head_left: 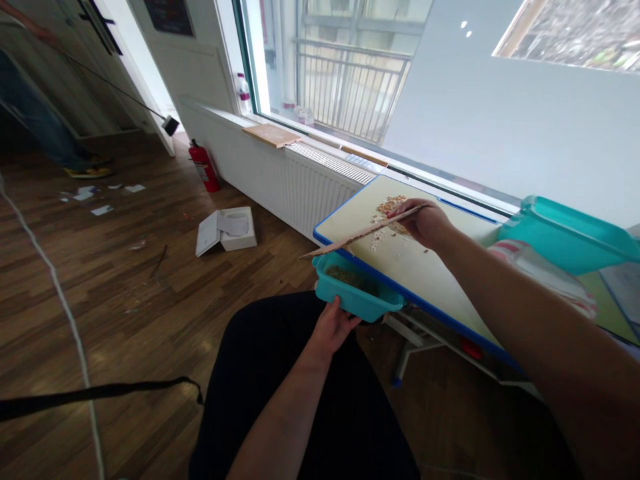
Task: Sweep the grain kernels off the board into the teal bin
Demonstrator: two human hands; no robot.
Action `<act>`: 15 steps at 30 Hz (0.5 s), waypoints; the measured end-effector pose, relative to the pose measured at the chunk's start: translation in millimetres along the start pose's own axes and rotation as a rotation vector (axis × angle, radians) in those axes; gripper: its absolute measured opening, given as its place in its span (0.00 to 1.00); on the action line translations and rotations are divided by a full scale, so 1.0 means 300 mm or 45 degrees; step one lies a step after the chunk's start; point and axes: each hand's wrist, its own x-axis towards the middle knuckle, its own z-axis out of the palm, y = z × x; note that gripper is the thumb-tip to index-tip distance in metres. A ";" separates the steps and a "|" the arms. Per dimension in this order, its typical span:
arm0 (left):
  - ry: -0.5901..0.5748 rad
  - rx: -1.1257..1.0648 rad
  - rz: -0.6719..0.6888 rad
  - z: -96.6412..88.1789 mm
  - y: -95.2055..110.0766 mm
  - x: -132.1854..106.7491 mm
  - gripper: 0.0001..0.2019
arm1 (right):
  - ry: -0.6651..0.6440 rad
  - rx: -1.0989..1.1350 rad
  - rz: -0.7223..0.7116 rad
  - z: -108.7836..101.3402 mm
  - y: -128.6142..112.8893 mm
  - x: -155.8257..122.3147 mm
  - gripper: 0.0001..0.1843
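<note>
My left hand (336, 328) grips the near side of a small turquoise plastic bin (353, 301), held just below the table's edge above my lap. Dark greenish-brown grains (350, 277) lie in the bin. In my right hand (425, 223) is a thin flat piece of cardboard (357, 237) with a ragged edge, held over the table (425, 270); its far tip reaches above the bin's left rim. A loose pile of orange and white kernels (391, 203) lies on the tabletop, partly hidden behind the cardboard and my right hand.
At the table's right stand a larger turquoise bin (575, 233) and a striped cloth (545, 267). A radiator (305, 183) runs under the window. On the floor are an open white box (233, 230), a fire extinguisher (204, 167), paper scraps and a cable. Another person (40, 100) holds a long-handled brush.
</note>
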 end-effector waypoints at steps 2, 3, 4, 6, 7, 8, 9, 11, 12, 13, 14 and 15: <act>0.005 -0.001 -0.002 0.004 -0.007 -0.002 0.32 | -0.006 0.002 -0.002 -0.013 0.005 -0.006 0.07; 0.006 -0.001 -0.004 0.005 -0.010 -0.003 0.31 | -0.003 0.009 -0.004 -0.020 0.005 -0.009 0.06; 0.008 -0.002 -0.008 0.007 -0.012 -0.004 0.31 | -0.003 0.018 -0.003 -0.026 0.005 -0.013 0.06; 0.010 -0.005 -0.015 0.009 -0.018 -0.006 0.30 | -0.011 0.041 0.008 -0.035 0.000 -0.021 0.05; 0.008 -0.007 -0.017 0.011 -0.020 -0.007 0.29 | -0.015 0.048 0.016 -0.039 -0.003 -0.026 0.05; 0.005 -0.010 -0.018 0.013 -0.023 -0.008 0.28 | -0.019 0.051 0.023 -0.042 -0.008 -0.031 0.05; 0.005 -0.012 -0.020 0.015 -0.026 -0.010 0.28 | -0.022 0.046 0.030 -0.044 -0.013 -0.037 0.05; 0.014 -0.009 -0.030 0.019 -0.033 -0.013 0.27 | -0.019 0.024 0.045 -0.049 -0.022 -0.048 0.04; 0.022 -0.003 -0.040 0.020 -0.037 -0.015 0.27 | -0.019 0.011 0.056 -0.051 -0.026 -0.054 0.04; 0.028 0.006 -0.050 0.022 -0.042 -0.016 0.27 | -0.016 0.000 0.070 -0.054 -0.030 -0.060 0.05; 0.033 0.017 -0.060 0.023 -0.047 -0.018 0.27 | -0.009 -0.009 0.085 -0.058 -0.032 -0.067 0.05; 0.033 0.027 -0.066 0.023 -0.052 -0.019 0.27 | -0.002 -0.015 0.098 -0.061 -0.034 -0.073 0.04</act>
